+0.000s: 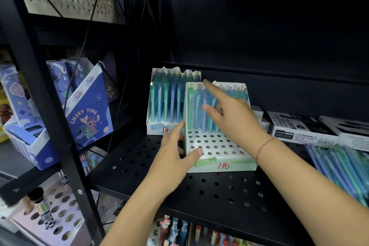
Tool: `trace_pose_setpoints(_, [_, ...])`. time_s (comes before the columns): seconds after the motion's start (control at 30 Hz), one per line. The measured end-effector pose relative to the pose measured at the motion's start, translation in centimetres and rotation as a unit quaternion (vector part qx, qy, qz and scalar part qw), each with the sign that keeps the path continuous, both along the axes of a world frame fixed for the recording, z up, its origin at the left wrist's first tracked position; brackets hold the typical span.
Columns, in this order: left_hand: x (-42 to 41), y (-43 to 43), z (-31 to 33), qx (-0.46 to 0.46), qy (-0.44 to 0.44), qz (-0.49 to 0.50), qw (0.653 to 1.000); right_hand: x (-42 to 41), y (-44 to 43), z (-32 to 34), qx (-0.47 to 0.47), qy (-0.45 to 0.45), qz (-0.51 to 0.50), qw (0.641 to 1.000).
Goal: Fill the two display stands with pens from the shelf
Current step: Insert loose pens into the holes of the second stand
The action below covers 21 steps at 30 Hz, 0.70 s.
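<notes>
Now, loose pens [339, 168]: flat on shelf [199, 189], right of right hand, long axes near-to-far.
Left hand [173, 158]: clasps near stand [219, 163] at left corner.
Right hand [235, 118]: released, fingers spread on standing pens [191, 110]; nearer the loose ones.
Far stand [157, 127]: looks full.

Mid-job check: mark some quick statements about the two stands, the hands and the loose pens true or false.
1. The front stand has empty holes in its front rows. True.
2. The left hand holds a pen. False: it holds the front stand's left edge.
3. On the shelf, right of the front stand, lie loose pens. True.
4. The right hand grips a loose pen. False: it reaches over the pens in the front stand, fingers straight.
5. The rear stand is bare. False: it is packed with upright pens.
</notes>
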<state>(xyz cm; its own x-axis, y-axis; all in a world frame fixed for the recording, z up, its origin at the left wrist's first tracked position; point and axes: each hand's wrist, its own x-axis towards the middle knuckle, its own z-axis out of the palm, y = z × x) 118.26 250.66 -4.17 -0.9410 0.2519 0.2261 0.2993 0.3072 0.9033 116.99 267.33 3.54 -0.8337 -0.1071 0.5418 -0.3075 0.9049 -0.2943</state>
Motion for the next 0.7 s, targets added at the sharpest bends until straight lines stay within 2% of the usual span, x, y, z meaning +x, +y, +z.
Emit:
trace_pose_setpoints(0.07, [0.0,-0.1,0.0,0.000,-0.003,-0.001,1.000,0.5,0.6,0.8,-0.081,-0.015,0.019,0.996])
trace_pose_setpoints(0.17, [-0.1,-0.1,-0.1,0.004,-0.006,-0.002,1.000,1.5,3.4,4.1,-0.232,-0.030,0.020,0.972])
trace_pose_setpoints(0.2, [-0.2,-0.1,-0.1,0.006,-0.005,-0.001,1.000,2.0,4.9,5.1,-0.251,-0.038,0.003,0.967])
trace_pose_setpoints(0.27, [-0.3,-0.1,-0.1,0.008,-0.003,0.000,1.000,3.3,8.4,6.0,-0.229,-0.067,-0.056,0.969])
trace_pose_setpoints(0.33, [-0.3,0.0,-0.1,0.008,-0.004,0.000,1.000,4.7,12.1,5.2,-0.157,-0.129,-0.135,0.970])
trace_pose_setpoints(0.4, [-0.4,0.0,-0.2,0.006,-0.004,-0.001,1.000,6.2,14.9,3.4,-0.089,-0.213,-0.207,0.951])
trace_pose_setpoints(0.47, [-0.4,0.1,-0.2,0.002,-0.003,-0.002,1.000,7.2,16.6,1.3,-0.066,-0.270,-0.256,0.926])
trace_pose_setpoints(0.6, [-0.5,0.1,-0.3,-0.008,0.001,-0.002,1.000,7.8,16.9,-0.9,-0.019,-0.292,-0.315,0.903])
trace_pose_setpoints(0.7, [-0.6,0.1,-0.3,-0.013,0.002,0.001,1.000,7.4,15.9,-1.4,0.025,-0.305,-0.318,0.897])
